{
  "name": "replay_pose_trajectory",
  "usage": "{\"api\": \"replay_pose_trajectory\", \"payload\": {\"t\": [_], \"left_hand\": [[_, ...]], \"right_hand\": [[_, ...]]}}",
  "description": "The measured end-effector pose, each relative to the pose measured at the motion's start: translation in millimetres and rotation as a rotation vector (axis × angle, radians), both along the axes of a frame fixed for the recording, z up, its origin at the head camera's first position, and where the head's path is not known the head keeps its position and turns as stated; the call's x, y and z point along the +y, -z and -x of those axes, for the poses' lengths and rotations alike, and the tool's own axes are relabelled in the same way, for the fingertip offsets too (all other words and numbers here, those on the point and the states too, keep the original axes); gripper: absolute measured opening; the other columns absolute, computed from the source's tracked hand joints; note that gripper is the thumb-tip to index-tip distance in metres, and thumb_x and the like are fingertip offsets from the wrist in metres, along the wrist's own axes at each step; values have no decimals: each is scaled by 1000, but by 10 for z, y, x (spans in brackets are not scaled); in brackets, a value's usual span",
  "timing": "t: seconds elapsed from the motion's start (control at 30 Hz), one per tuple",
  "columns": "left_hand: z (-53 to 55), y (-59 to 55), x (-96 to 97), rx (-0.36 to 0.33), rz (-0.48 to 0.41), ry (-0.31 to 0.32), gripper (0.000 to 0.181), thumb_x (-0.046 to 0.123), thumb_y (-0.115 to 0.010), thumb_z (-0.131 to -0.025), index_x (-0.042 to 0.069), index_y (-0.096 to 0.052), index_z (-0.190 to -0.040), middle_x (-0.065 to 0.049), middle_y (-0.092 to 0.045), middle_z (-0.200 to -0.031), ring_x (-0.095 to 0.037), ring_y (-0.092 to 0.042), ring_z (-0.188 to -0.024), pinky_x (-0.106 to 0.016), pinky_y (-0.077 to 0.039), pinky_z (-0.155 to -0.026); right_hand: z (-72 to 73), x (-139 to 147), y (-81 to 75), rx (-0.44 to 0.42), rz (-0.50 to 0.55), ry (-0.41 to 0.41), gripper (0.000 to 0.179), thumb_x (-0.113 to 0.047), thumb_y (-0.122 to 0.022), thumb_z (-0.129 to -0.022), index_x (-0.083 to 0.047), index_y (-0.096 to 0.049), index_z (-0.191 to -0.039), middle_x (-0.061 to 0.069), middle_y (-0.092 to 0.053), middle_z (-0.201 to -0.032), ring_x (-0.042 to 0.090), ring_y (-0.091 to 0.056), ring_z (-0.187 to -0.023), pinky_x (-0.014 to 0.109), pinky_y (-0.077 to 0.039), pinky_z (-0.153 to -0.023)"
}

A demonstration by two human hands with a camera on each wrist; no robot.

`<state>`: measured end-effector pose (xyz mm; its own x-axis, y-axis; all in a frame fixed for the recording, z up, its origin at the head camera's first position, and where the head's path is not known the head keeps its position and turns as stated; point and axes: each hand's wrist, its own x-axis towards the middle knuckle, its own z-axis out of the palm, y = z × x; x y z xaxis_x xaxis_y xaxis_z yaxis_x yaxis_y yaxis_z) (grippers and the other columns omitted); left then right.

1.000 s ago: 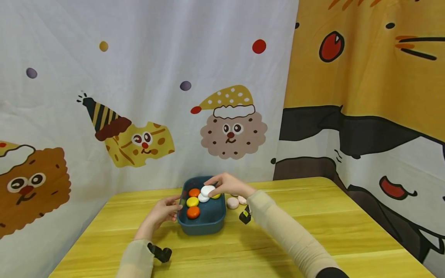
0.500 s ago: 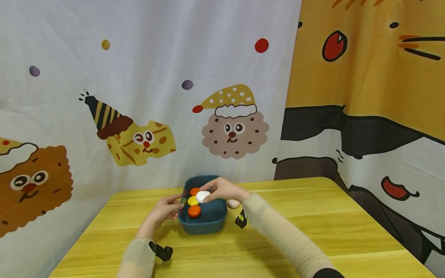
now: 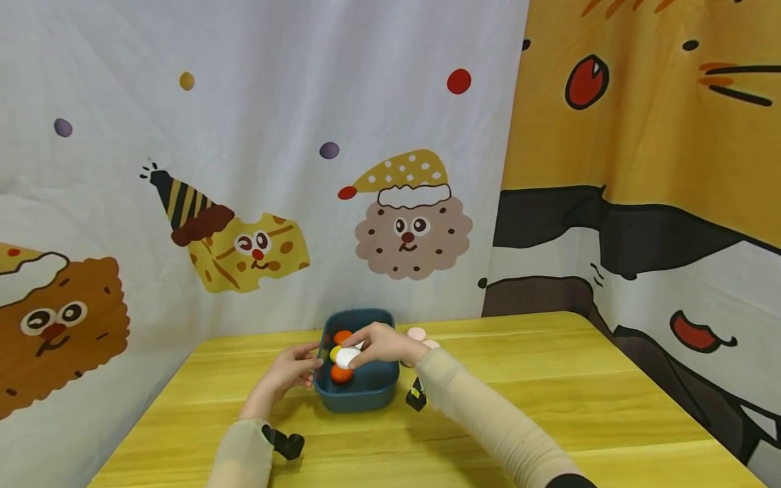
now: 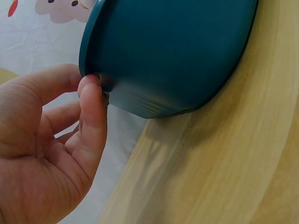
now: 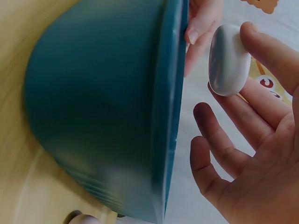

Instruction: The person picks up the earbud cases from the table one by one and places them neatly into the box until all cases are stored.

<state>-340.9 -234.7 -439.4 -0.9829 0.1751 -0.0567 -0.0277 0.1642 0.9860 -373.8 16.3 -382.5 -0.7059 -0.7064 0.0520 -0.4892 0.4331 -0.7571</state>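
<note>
My left hand [image 3: 288, 371] pinches the left rim of a dark teal rectangular box [image 3: 360, 402]; in the left wrist view, the thumb lies against the outer wall just under the lip. Above the box, the thumb and fingertips of my right hand [image 3: 390, 344] hold a smooth white oval disc [image 5: 229, 60], clear of the rim in the right wrist view. Inside the box lie an orange disc [image 3: 342, 374] near the front, a second orange disc [image 3: 342, 336] farther back and a yellow disc [image 3: 335, 353] partly covered by the white one. My right hand hides the box's right part.
Pale pink discs [image 3: 417, 334] lie on the yellow wood-grain table [image 3: 518, 407] just right of the box, partly behind my right wrist. A printed curtain [image 3: 262, 135] hangs right behind the table's back edge. Black wrist cameras [image 3: 283, 444] jut from both sleeves.
Holding the white disc, my right hand has moved left and nearer to me across the box, uncovering the pink discs. My left hand stays at the rim.
</note>
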Motion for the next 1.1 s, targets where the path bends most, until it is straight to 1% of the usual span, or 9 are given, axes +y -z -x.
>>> {"api": "replay_pose_trajectory", "payload": {"t": [0.13, 0.3, 0.4, 0.57, 0.73, 0.83, 0.97, 1.1], "left_hand": [[18, -5, 4, 5, 7, -4, 59, 7, -62, -94, -5, -37, -146, -15, -54, -105, -11, -53, -57, -24, -51, -54], [27, 3, 8, 7, 19, -1, 56, 5, -59, -95, -6, -37, -145, -14, -54, -103, -12, -53, -57, -25, -52, -54], [25, 4, 9, 5, 22, -5, 56, 5, -59, -95, -6, -38, -145, -13, -54, -102, -12, -53, -56, -25, -52, -54], [29, 6, 6, 0, 28, -9, 56, 6, -60, -95, -5, -38, -145, -15, -55, -104, -12, -53, -56, -25, -52, -54], [36, 11, -2, 1, 28, -3, 56, 6, -60, -95, -5, -38, -145, -15, -54, -105, -12, -53, -57, -25, -52, -54], [36, 11, -2, 0, 26, 0, 56, 6, -59, -95, -5, -38, -145, -14, -53, -104, -12, -53, -57, -26, -52, -55], [32, 11, 1, -1, 26, -6, 56, 6, -59, -95, -5, -38, -145, -14, -53, -104, -12, -53, -57, -26, -52, -55], [34, 11, 0, 3, 27, -13, 56, 6, -60, -94, -5, -38, -145, -14, -54, -104, -12, -53, -57, -26, -52, -55]], "right_hand": [[-6, -23, 19, -12, -28, 4, 45, -26, -82, -79, -16, -70, -121, -9, -65, -118, 8, -63, -92, 25, -52, -77], [4, -64, 75, 27, -75, -29, 42, -25, -82, -79, -17, -71, -119, -9, -67, -114, 8, -62, -95, 23, -51, -78], [-8, -98, 99, 48, -85, -57, 42, -22, -81, -80, -12, -71, -119, -7, -67, -113, 8, -62, -97, 22, -51, -79], [-54, -147, 120, 68, -111, -76, 43, -21, -80, -81, -7, -70, -121, -6, -65, -111, 6, -61, -96, 22, -50, -80], [-78, -189, 140, 69, -124, -87, 41, -21, -79, -83, -8, -70, -120, -7, -67, -110, 5, -61, -95, 21, -49, -80], [-86, -213, 160, 80, -144, -85, 40, -23, -78, -83, -11, -70, -120, -8, -67, -109, 4, -61, -95, 20, -49, -80], [-98, -237, 194, 104, -200, -88, 40, -28, -77, -84, -16, -70, -121, -11, -66, -111, 2, -59, -98, 20, -48, -82], [-105, -244, 224, 100, -247, -121, 41, -32, -73, -88, -15, -68, -125, -9, -66, -117, 2, -60, -100, 21, -48, -84]]}}
